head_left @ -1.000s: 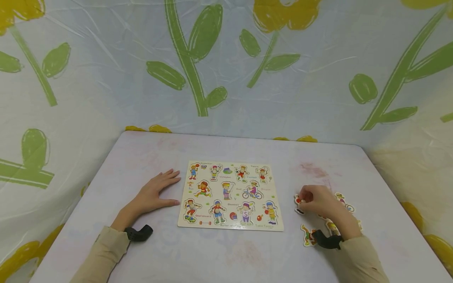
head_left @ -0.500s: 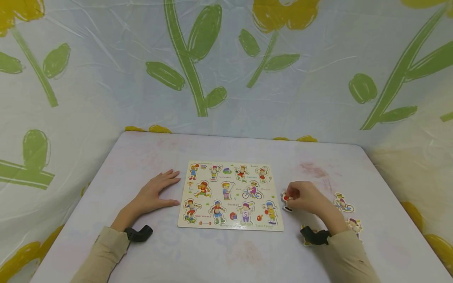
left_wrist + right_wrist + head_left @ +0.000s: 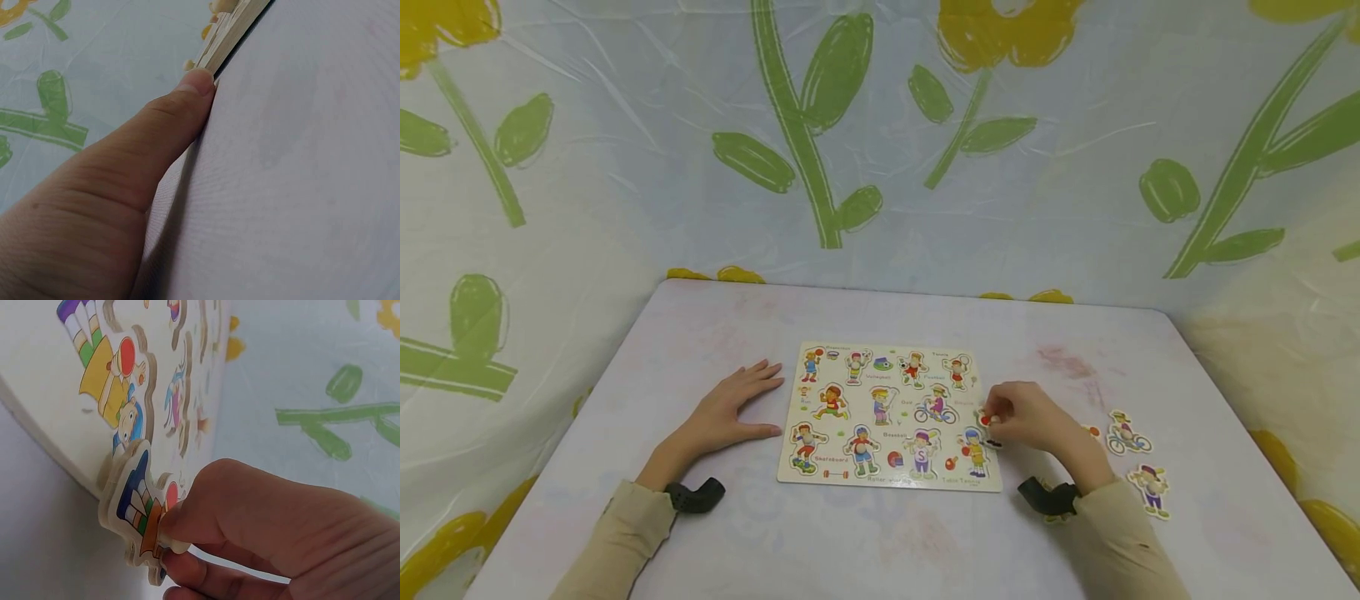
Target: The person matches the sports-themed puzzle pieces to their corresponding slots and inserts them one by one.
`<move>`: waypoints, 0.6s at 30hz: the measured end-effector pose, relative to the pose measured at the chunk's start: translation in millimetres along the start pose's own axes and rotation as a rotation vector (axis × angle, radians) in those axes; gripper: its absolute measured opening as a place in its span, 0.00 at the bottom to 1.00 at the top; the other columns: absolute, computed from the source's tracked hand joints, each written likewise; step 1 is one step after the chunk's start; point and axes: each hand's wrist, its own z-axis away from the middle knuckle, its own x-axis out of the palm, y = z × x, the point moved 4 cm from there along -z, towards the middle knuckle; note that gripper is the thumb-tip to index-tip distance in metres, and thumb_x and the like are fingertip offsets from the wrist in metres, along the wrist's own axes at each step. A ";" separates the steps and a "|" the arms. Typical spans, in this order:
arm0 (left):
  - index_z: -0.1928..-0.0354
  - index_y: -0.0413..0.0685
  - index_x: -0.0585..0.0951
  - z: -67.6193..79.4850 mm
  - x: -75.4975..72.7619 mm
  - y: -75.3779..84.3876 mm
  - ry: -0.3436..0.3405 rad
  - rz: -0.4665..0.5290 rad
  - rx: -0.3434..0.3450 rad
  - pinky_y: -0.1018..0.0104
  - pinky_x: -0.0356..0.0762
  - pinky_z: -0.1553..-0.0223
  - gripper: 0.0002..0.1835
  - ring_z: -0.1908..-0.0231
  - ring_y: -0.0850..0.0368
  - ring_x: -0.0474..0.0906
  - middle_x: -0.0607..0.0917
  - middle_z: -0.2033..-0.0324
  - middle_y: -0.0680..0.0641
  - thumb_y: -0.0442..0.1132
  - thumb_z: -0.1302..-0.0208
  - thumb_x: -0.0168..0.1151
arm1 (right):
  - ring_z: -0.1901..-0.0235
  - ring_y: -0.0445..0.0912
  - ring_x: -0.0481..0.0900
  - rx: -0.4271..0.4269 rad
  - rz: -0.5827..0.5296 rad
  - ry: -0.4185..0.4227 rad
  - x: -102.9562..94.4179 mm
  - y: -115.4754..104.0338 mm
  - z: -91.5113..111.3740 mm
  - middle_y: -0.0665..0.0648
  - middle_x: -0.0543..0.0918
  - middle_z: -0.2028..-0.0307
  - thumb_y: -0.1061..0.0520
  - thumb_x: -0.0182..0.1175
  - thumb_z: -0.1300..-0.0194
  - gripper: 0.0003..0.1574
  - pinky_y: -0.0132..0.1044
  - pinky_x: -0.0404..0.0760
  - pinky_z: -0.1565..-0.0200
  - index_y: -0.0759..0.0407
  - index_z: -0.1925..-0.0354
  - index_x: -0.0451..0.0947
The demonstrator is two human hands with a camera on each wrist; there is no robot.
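Note:
A cream puzzle board (image 3: pixel 951 437) with printed sports figures lies on the table. My right hand (image 3: pixel 1033 421) is at its right edge, pinching a wooden puzzle piece (image 3: pixel 134 506) by its pale knob. This piece is tilted, and shows a figure with a red bat, an orange garment and white-and-blue legs. In the right wrist view it is close beside the printed table tennis figure (image 3: pixel 106 387). My left hand (image 3: pixel 730 408) rests flat left of the board, fingers spread. Its thumb tip (image 3: pixel 199 80) is at the board's edge.
Right of the board lie a cyclist piece (image 3: pixel 1127 433) and a baseball piece (image 3: pixel 1150 492). My right arm partly covers other loose pieces. Some pieces with knobs stand in the board, such as the roller skater (image 3: pixel 861 450). A flowered cloth (image 3: pixel 955 225) hangs behind the table.
My right hand has moved left with the puzzle piece, from the loose pieces to the board's right edge. More of the baseball piece now shows. My left hand has stayed in place.

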 end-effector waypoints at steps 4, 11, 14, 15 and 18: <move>0.35 0.50 0.69 -0.3 0.1 0.5 0.004 0.006 0.004 0.46 0.46 0.31 0.44 0.30 0.47 0.52 0.64 0.32 0.49 0.66 0.51 0.65 | 0.75 0.44 0.70 0.003 0.001 -0.010 2.6 -4.2 -2.4 0.51 0.74 0.77 0.64 0.67 0.55 0.09 0.33 0.71 0.75 0.55 0.73 0.77; 0.35 0.51 0.70 -0.5 1.0 -1.6 0.003 -0.009 0.003 0.47 0.46 0.31 0.44 0.30 0.48 0.52 0.64 0.32 0.49 0.67 0.51 0.64 | 0.75 0.43 0.69 -0.031 0.013 -0.017 5.7 -13.6 -3.3 0.50 0.74 0.77 0.66 0.65 0.57 0.10 0.33 0.70 0.74 0.55 0.74 0.77; 0.35 0.51 0.70 -0.9 0.4 -1.0 0.003 -0.007 0.002 0.47 0.46 0.31 0.44 0.30 0.48 0.52 0.64 0.32 0.49 0.67 0.51 0.64 | 0.75 0.43 0.69 -0.042 0.013 -0.024 7.0 -17.2 -2.9 0.50 0.74 0.77 0.67 0.64 0.58 0.10 0.32 0.70 0.74 0.55 0.75 0.76; 0.35 0.50 0.70 -0.9 0.3 -0.7 0.002 -0.007 0.001 0.47 0.46 0.31 0.44 0.30 0.48 0.52 0.64 0.32 0.49 0.67 0.51 0.64 | 0.75 0.43 0.69 -0.044 0.011 -0.027 7.5 -18.3 -2.7 0.50 0.74 0.77 0.67 0.64 0.58 0.10 0.32 0.70 0.74 0.54 0.75 0.76; 0.35 0.50 0.70 -0.7 -0.2 -0.2 0.003 0.002 0.000 0.47 0.46 0.31 0.45 0.30 0.48 0.52 0.64 0.32 0.50 0.67 0.51 0.64 | 0.75 0.42 0.69 -0.063 -0.004 -0.048 9.8 -21.4 -1.4 0.50 0.74 0.78 0.67 0.65 0.59 0.10 0.32 0.70 0.74 0.55 0.76 0.76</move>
